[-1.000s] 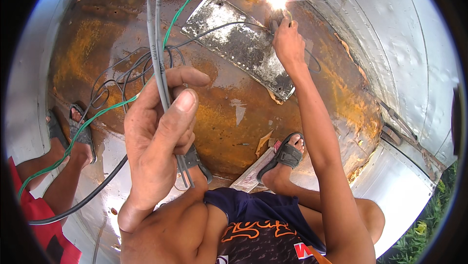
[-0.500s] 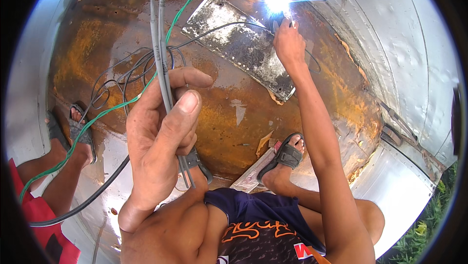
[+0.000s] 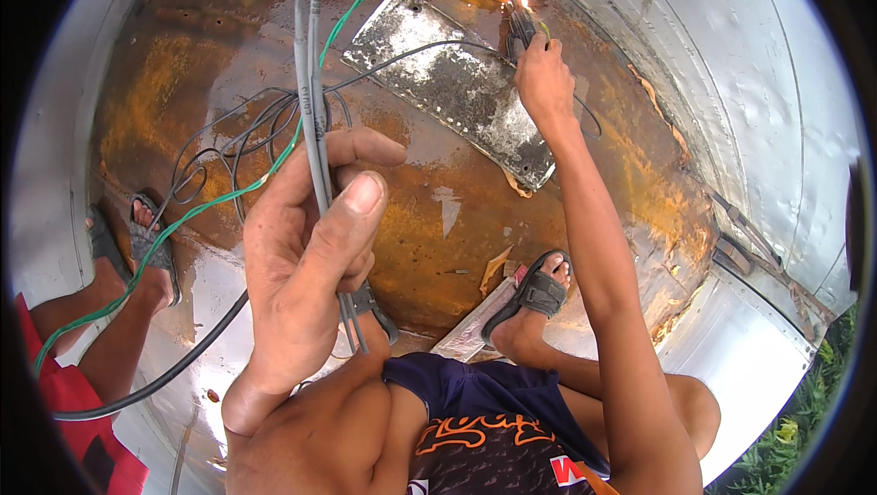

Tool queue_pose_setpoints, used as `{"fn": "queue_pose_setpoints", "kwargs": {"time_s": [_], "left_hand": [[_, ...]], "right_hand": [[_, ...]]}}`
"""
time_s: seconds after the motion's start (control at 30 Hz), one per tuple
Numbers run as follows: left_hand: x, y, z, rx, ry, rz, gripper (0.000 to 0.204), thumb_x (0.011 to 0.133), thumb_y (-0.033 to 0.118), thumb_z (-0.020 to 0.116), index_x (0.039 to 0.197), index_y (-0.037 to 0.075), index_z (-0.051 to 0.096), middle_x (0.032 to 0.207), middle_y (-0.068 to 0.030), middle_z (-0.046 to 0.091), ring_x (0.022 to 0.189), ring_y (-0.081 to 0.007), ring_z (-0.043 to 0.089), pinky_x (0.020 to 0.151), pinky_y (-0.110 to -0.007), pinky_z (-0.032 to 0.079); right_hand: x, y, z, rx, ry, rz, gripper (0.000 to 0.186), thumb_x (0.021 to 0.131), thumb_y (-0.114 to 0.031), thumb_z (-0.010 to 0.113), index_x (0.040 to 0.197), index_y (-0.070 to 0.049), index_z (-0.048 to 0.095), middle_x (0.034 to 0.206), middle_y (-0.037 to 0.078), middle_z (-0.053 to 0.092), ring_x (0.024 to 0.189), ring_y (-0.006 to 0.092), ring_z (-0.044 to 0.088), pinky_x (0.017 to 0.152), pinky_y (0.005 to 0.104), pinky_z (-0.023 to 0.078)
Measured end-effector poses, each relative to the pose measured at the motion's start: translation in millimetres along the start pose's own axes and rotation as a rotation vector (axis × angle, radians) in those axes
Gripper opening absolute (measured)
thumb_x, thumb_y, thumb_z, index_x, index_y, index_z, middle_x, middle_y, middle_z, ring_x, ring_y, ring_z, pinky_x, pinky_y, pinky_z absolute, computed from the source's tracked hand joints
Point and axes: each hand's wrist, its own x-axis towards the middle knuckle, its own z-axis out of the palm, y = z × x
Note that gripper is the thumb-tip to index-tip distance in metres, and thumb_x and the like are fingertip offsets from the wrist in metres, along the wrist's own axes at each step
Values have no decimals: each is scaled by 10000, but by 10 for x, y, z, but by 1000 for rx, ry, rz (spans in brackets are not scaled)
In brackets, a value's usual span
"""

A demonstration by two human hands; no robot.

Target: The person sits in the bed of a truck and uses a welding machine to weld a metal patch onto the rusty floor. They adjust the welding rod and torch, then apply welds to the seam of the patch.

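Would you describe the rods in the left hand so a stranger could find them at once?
On the rusty brown floor lies a pale metal plate. Nearer the camera, the left hand grips thin grey rods. Unlike the coiled dark wires and green cable beside them, they are straight.

Both forearms are bare, with no sleeves, gloves, rings or watch on the left hand [image 3: 306, 258] or the right hand [image 3: 545, 79]. Dark navy shorts [image 3: 498, 436] cover the lap, printed with an orange scrolling pattern and a small red-and-white patch just right of that pattern. Beyond the shorts, the 2 feet wear dark grey strapped sandals: the right sandal [image 3: 534, 292] shows a broad buckled strap over the foot, while the left sandal [image 3: 373, 301] is mostly hidden behind the left hand.
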Motion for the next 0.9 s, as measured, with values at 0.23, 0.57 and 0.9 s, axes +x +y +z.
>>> {"fn": "queue_pose_setpoints", "kwargs": {"time_s": [0.23,0.57,0.9], "left_hand": [[14,-6,-3,1,-2,3,341,984,227,576,1198,-38,566,667,82,385,528,7,288,472,-193,228],[5,5,-9,-1,6,-11,336,985,232,580,1193,-32,572,667,84,380,532,7,281,472,-195,220],[3,0,6,10,-9,-21,323,985,226,579,1191,-21,574,660,92,372,525,9,271,471,-197,208]], "right_hand": [[21,19,16,-10,8,12,369,837,-29,600,1165,74,468,1168,334,535,894,497,662,757,555,558],[39,14,-3,4,-9,21,306,867,-51,567,1140,65,492,1148,322,550,890,491,667,754,561,555],[50,101,46,-19,0,13,334,884,-56,548,1172,100,480,1092,319,565,877,484,669,722,561,549]]}}
